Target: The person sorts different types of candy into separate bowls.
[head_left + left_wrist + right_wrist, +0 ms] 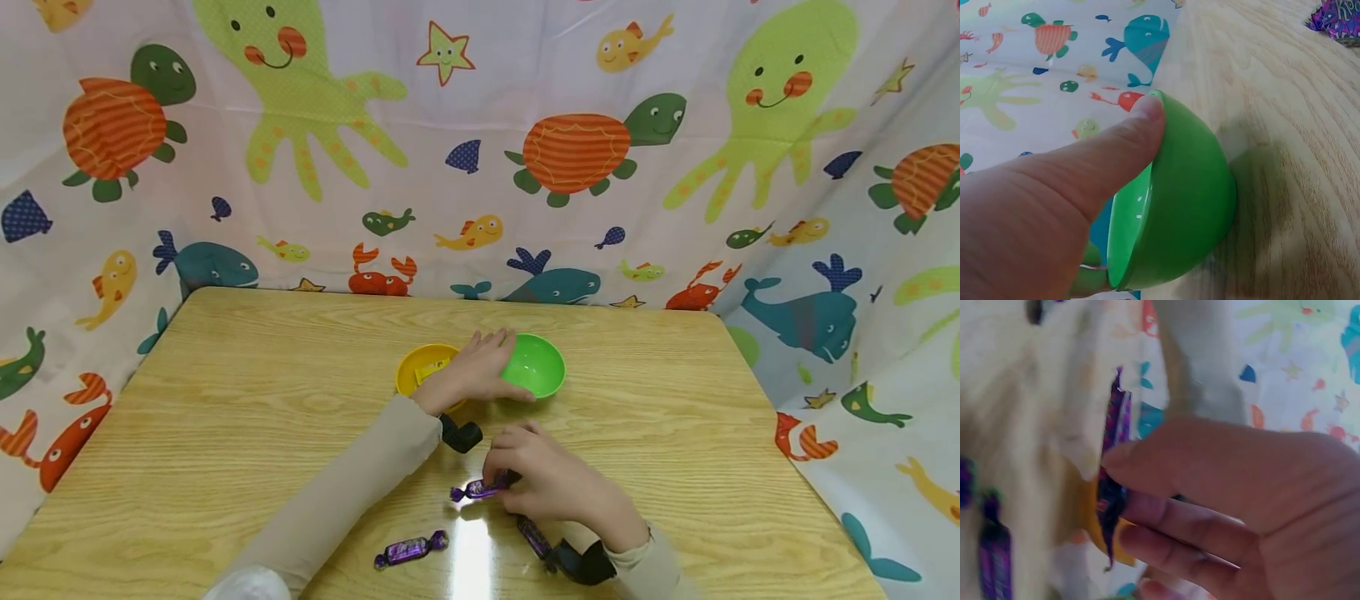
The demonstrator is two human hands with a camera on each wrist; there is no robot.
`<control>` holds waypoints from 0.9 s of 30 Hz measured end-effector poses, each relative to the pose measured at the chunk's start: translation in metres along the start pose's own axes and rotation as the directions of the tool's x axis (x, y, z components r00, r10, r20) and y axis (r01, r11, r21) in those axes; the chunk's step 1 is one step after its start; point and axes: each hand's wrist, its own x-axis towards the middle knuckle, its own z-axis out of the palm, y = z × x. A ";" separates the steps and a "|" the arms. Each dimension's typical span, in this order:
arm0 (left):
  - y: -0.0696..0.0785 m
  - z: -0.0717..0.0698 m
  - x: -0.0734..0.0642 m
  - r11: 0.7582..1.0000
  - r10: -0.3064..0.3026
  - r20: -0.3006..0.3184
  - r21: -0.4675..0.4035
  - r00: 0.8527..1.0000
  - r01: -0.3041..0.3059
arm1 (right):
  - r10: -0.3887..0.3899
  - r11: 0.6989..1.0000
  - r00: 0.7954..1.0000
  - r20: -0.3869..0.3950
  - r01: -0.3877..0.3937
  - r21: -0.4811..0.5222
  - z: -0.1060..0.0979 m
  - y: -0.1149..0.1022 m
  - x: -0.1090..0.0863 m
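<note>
While left hand (480, 368), stretched forward, grips green bowl (540, 367), right hand (546, 477) pinches purple candy (477, 490)

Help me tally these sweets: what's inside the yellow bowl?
At least one yellow packet shows inside the yellow bowl. The left hand and wrist cover the bowl's right part; anything there cannot be seen.

Two bowls (538, 368), at least three purple candies (406, 551), one yellow piece (432, 368)
</note>
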 end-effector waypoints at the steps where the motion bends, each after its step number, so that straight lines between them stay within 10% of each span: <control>1: 0.000 0.000 0.001 1.000 -0.002 0.001 0.001 1.000 0.002 | 0.006 1.000 1.000 0.011 -0.006 0.014 -0.004 0.000 -0.001; 19: -0.001 -0.001 -0.005 0.998 0.052 0.025 -0.041 0.998 -0.051 | 0.018 0.968 0.992 -0.123 0.014 0.249 -0.076 0.028 -0.008; 27: -0.001 -0.002 -0.006 0.998 0.049 0.036 -0.051 0.998 -0.047 | 0.169 0.957 0.965 -0.203 -0.111 0.269 -0.079 0.069 -0.003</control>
